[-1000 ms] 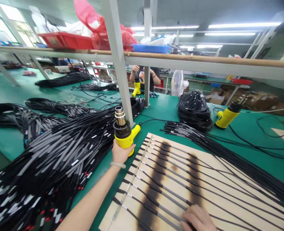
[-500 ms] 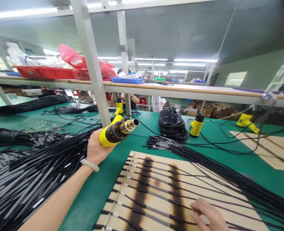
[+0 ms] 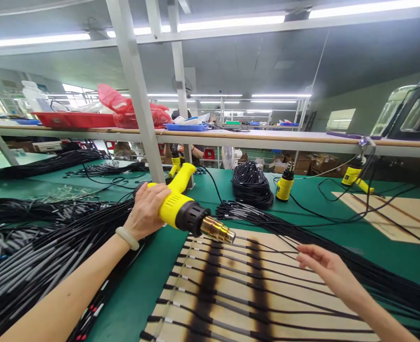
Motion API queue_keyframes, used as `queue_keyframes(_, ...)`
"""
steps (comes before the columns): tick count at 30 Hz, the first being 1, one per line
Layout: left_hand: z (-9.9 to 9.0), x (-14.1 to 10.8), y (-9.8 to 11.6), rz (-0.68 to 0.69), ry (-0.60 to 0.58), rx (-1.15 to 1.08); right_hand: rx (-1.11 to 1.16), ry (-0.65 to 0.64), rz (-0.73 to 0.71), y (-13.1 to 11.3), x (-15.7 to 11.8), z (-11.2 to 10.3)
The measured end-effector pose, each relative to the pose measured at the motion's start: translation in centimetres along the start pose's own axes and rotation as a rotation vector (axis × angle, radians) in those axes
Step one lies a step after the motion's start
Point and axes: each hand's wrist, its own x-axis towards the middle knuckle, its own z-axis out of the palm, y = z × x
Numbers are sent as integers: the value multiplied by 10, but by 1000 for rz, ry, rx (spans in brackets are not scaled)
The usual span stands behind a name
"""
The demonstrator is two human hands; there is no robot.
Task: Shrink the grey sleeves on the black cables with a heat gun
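My left hand (image 3: 147,211) is wrapped round the rear body of a yellow heat gun (image 3: 176,206), whose metal nozzle points right and down over the far edge of a wooden board (image 3: 238,266). Several black cables with grey sleeves (image 3: 227,279) lie side by side across the board, over two dark scorched bands. Above the board's right part is my right hand (image 3: 318,261), its thumb and fingers close together near a thin black cable. Whether the fingertips grip that cable is too small to tell.
Black cable bundles (image 3: 53,247) cover the left of the green table (image 3: 124,294). A cable coil (image 3: 252,185) and an upright heat gun (image 3: 285,185) stand behind the board. A metal post (image 3: 135,85) rises near my left hand, below a shelf (image 3: 288,138).
The heat gun has turned from pointing up and right to pointing down towards the board. My right hand has moved up and away, to the board's far right part. The camera view has shifted.
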Motion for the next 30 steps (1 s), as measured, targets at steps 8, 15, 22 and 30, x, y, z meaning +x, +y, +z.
queue_keyframes(8, 11, 34, 70, 159, -457, -112, 188, -522, -71, -104, 43, 73)
queue_keyframes(15, 30, 55, 104, 441, -566, -10, 433, -537, -278, -129, 69, 160)
queue_keyframes(22, 86, -52, 0, -220, -119, -31, 432, -149, -274, -79, 88, 142)
queue_keyframes(30, 138, -137, -72, -812, -393, -298, 371, 110, -379, -51, 127, 152)
